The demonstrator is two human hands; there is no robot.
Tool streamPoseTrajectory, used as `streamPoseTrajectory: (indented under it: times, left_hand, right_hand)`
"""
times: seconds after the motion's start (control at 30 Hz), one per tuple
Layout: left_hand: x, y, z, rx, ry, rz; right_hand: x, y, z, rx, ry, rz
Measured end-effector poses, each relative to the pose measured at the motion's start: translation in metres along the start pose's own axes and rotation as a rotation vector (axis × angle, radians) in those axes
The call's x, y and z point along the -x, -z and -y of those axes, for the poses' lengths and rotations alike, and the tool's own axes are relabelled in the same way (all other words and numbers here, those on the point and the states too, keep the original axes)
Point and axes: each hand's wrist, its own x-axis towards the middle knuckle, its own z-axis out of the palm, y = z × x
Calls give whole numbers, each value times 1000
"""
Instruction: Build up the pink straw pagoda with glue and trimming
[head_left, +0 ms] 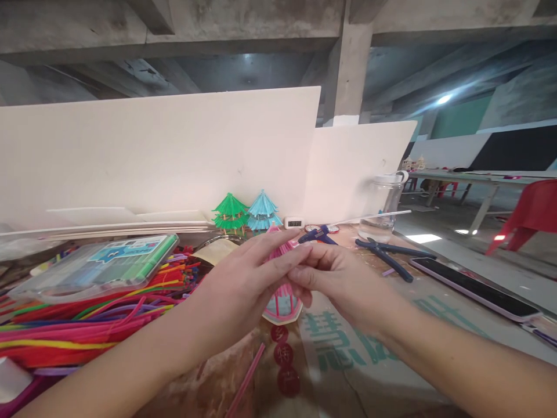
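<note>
I see the pink model pavilion [282, 305] upright, just behind left hand [241, 276] and right hand [335, 270]; fingers bent, meeting; gripping anything, I can't tell.

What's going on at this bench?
A person's left hand and right hand meet at the fingertips in front of a small pink model; the fingers hide whatever is between them. Behind stand a green tree and a blue tree. Pliers and a phone lie off to the right, a marker case to the left.
</note>
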Motion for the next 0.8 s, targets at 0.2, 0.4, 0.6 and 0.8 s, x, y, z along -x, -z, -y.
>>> streamPoseTrajectory:
  times: [0.2,0.4,0.6,0.8]
  left_hand:
    - [-6,13,9,-67,271,-90]
    - [-6,10,39,104,517,-167]
    - [26,-18,50,308,721,-197]
    - [52,-33,40,428,833,-230]
  right_hand:
    - [7,41,45,434,162,-105]
    - [34,87,83,674,396,-431]
    - [46,117,101,470,677,-626]
    - [39,121,94,510,556,-581]
